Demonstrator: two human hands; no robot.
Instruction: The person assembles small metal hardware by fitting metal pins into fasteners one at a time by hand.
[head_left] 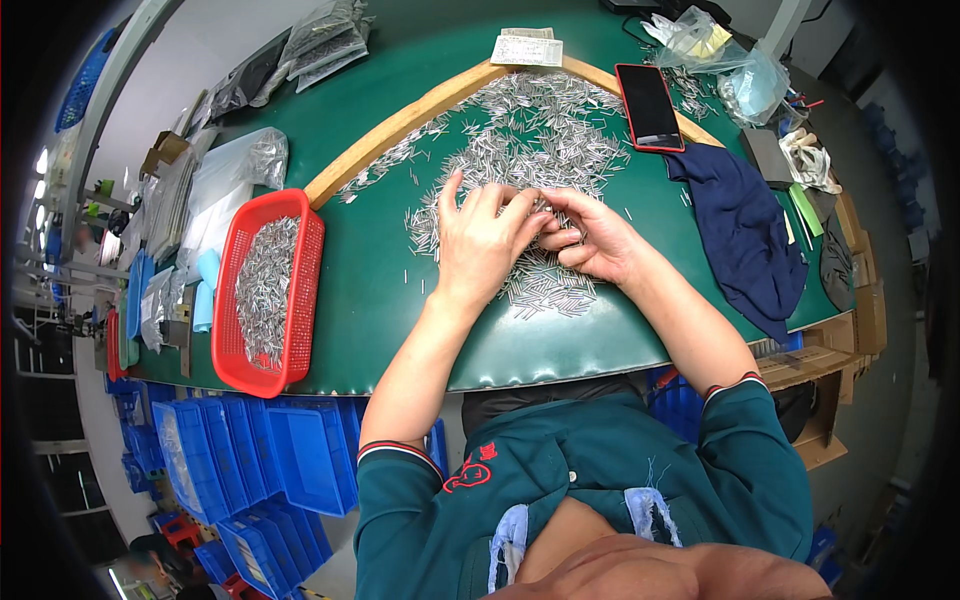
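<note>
We've got both hands down on the green mat (380, 300) near its front edge, right where the pile of small shiny metal pins (530, 140) thins out. Our left hand (480, 245) lies palm down, fingers loosely spread over the pins. Our right hand (590, 240) is curled, fingertips pinched on a small bunch of pins, touching the left. A curved wooden rail (400, 125) fences the pile along the far side. Open mat sits left of the hands, up to the red mesh plastic basket (305, 290) at the left edge, partly filled with pins. A red phone (648, 105) and a soft dark blue cloth (745, 235) crowd the right side.
</note>
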